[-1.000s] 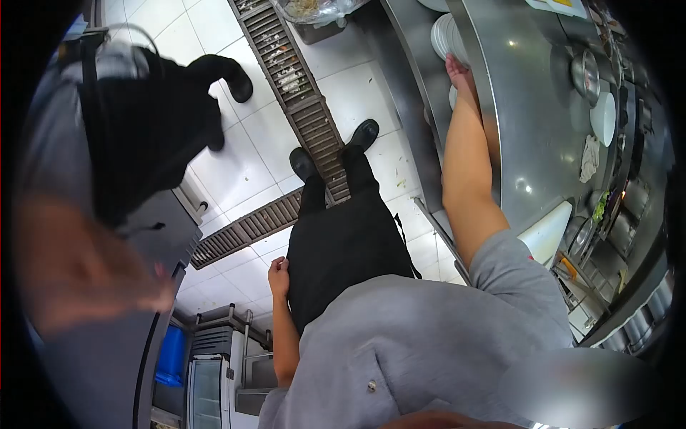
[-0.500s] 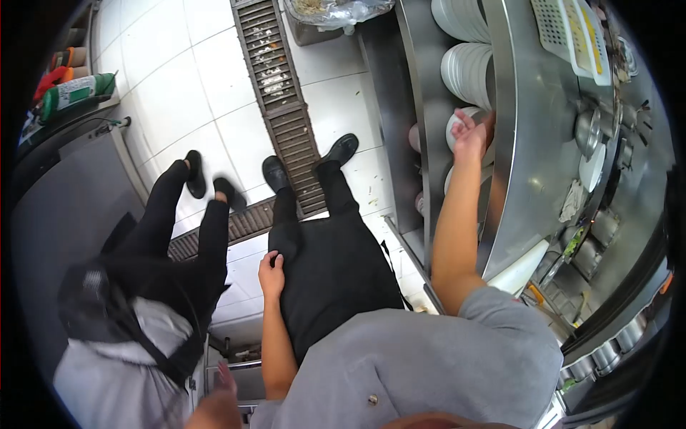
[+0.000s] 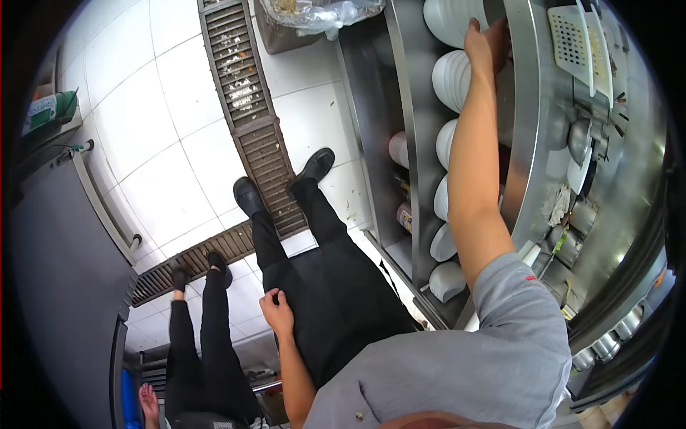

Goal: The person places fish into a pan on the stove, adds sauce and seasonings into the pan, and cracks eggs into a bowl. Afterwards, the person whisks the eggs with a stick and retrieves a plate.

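My right hand [image 3: 488, 44] reaches into the steel shelf, at the right rim of a large stack of white plates [image 3: 449, 23]. Its thumb stands apart from the fingers, which are partly in shadow; whether they touch a plate I cannot tell. A second stack of white plates [image 3: 451, 80] lies beside my wrist, and white bowls [image 3: 447, 281] sit farther along the same shelf. Down by my black apron [image 3: 336, 307], my left hand [image 3: 277, 311] hangs with its fingers loosely curled in, with nothing seen in it.
A steel counter edge [image 3: 525, 121] runs above the shelf, with a white perforated basket [image 3: 569, 46] on top. On the tiled floor there is a drain grate [image 3: 246, 93]. A lined bin [image 3: 286, 36] stands ahead. Another person's legs [image 3: 214, 343] are at my left.
My right hand has moved forward along the shelf from the smaller dishes to the large plates. The other person has moved back. My left hand stays by the apron.
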Tool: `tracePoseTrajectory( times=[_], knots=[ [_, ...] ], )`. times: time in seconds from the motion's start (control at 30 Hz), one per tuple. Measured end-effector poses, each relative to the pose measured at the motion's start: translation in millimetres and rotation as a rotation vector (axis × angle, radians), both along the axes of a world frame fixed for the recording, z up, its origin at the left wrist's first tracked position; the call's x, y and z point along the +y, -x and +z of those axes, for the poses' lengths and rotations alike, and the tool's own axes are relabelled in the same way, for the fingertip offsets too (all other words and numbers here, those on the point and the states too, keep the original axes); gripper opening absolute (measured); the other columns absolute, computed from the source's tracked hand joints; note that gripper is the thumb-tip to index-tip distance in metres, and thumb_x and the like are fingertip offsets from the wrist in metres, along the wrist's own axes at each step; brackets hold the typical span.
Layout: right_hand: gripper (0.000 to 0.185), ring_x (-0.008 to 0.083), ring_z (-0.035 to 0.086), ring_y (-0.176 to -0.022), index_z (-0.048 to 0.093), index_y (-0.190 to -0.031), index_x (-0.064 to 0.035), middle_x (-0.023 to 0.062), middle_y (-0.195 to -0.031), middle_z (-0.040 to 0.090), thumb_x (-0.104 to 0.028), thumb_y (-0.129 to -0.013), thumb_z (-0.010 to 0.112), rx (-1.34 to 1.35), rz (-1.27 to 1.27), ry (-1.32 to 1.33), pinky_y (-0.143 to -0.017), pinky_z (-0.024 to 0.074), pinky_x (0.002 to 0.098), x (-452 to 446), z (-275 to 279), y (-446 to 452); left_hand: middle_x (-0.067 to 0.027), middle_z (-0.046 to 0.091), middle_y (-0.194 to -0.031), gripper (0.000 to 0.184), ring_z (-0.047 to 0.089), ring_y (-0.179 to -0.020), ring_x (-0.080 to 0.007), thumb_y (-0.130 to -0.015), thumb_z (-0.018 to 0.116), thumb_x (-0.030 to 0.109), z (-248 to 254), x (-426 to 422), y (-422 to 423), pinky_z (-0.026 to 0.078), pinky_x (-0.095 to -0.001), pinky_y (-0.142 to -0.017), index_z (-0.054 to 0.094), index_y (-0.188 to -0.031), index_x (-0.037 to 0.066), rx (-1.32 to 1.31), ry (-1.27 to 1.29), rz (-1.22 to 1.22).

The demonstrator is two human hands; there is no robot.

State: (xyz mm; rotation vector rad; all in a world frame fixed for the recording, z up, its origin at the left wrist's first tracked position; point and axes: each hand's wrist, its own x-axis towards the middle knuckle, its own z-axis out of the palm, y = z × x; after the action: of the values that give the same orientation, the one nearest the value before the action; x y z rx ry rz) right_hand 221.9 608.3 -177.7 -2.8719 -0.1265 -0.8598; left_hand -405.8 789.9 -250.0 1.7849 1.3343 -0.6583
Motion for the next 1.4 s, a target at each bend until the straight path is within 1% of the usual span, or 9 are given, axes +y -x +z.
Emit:
tracePoseTrajectory(
  times=[0.07, 0.3, 0.57, 0.67, 0.73, 0.87, 0.93, 1.17, 1.4],
  knots=[
    [0.048, 0.0408, 0.049, -0.113, 0.055, -0.119, -0.0041, 0.0217, -0.120, 0.055, -0.040, -0.087, 0.049, 0.460, -0.293, 0.078, -0.092, 0.0405, 0.0475, 0, 6, -24, -0.0133, 0.054, -0.093, 0.018, 0.054, -0.091, -0.0306, -0.084, 0.060, 0.021, -2, -3, 4, 0.043, -0.0378, -0.082, 0.063, -0.093, 0.006, -0.016, 0.001, 0.023],
    [0.044, 0.0360, 0.057, -0.104, 0.065, -0.102, -0.0012, 0.0212, -0.108, 0.062, -0.040, -0.089, 0.049, 0.058, 0.193, -0.057, -0.091, 0.0419, 0.0383, -92, -52, -93, -0.0127, 0.056, -0.089, 0.016, 0.055, -0.087, -0.0290, -0.083, 0.060, 0.019, -11, 4, 11, 0.043, -0.0364, -0.080, 0.063, -0.090, 0.004, -0.048, 0.016, 0.045],
    [0.028, 0.0378, 0.062, -0.076, 0.068, -0.088, -0.0005, 0.0210, -0.083, 0.066, -0.025, -0.085, 0.055, -0.419, -0.039, 1.023, -0.072, 0.0483, 0.0431, -86, -32, -70, -0.0115, 0.059, -0.089, 0.015, 0.056, -0.085, -0.0238, -0.085, 0.060, 0.016, -4, 23, 16, 0.044, -0.0330, -0.079, 0.064, -0.090, 0.002, -0.117, 0.038, 0.066],
    [0.026, 0.0379, 0.062, -0.072, 0.068, -0.086, -0.0007, 0.0208, -0.080, 0.066, -0.023, -0.084, 0.055, -0.468, -0.072, 1.139, -0.069, 0.0488, 0.0440, -80, -25, -54, -0.0107, 0.062, -0.091, 0.017, 0.057, -0.087, -0.0198, -0.087, 0.058, 0.017, -6, 33, 30, 0.044, -0.0301, -0.082, 0.063, -0.093, 0.002, -0.140, 0.148, 0.142],
    [0.020, 0.0384, 0.059, -0.057, 0.068, -0.078, -0.0020, 0.0193, -0.067, 0.064, -0.018, -0.082, 0.057, -0.466, 0.081, 0.600, -0.058, 0.0466, 0.0471, -63, -15, -43, -0.0098, 0.063, -0.089, 0.017, 0.057, -0.086, -0.0187, -0.087, 0.058, 0.017, -6, 40, 34, 0.044, -0.0297, -0.081, 0.063, -0.092, 0.001, -0.135, 0.161, 0.178],
    [0.019, 0.0366, 0.060, -0.063, 0.067, -0.079, -0.0025, 0.0177, -0.070, 0.064, -0.018, -0.084, 0.057, -0.205, 0.067, 0.265, -0.059, 0.0467, 0.0427, -13, 4, -17, -0.0073, 0.064, -0.087, 0.019, 0.057, -0.084, -0.0158, -0.088, 0.058, 0.018, -10, 44, 36, 0.044, -0.0284, -0.080, 0.063, -0.091, 0.001, -0.131, 0.197, 0.236],
    [0.013, 0.0341, 0.058, -0.065, 0.062, -0.077, -0.0039, 0.0152, -0.070, 0.061, -0.015, -0.084, 0.058, -0.214, 0.420, -0.022, -0.059, 0.0459, 0.0399, 7, 8, 3, -0.0073, 0.064, -0.086, 0.019, 0.057, -0.084, -0.0158, -0.088, 0.058, 0.018, -16, 46, 41, 0.044, -0.0284, -0.079, 0.063, -0.091, 0.001, -0.149, 0.195, 0.238],
    [0.013, 0.0198, 0.055, -0.066, 0.053, -0.071, -0.0115, 0.0023, -0.066, 0.051, -0.016, -0.075, 0.065, 0.037, 0.555, 0.109, -0.045, 0.0454, 0.0336, 59, 16, 116, -0.0069, 0.064, -0.085, 0.019, 0.056, -0.083, -0.0150, -0.088, 0.058, 0.019, -14, 64, 32, 0.044, -0.0279, -0.078, 0.063, -0.091, 0.000, -0.216, 0.205, 0.207],
    [0.012, 0.0285, 0.054, -0.061, 0.060, -0.077, -0.0024, 0.0131, -0.071, 0.057, -0.012, -0.078, 0.066, 0.393, 0.615, -0.713, -0.052, 0.0424, 0.0360, 65, 92, 282, -0.0056, 0.060, -0.083, 0.018, 0.052, -0.080, -0.0137, -0.087, 0.059, 0.018, 16, 97, -1, 0.043, -0.0278, -0.076, 0.061, -0.088, 0.000, -0.239, 0.190, -0.008]
  ],
)
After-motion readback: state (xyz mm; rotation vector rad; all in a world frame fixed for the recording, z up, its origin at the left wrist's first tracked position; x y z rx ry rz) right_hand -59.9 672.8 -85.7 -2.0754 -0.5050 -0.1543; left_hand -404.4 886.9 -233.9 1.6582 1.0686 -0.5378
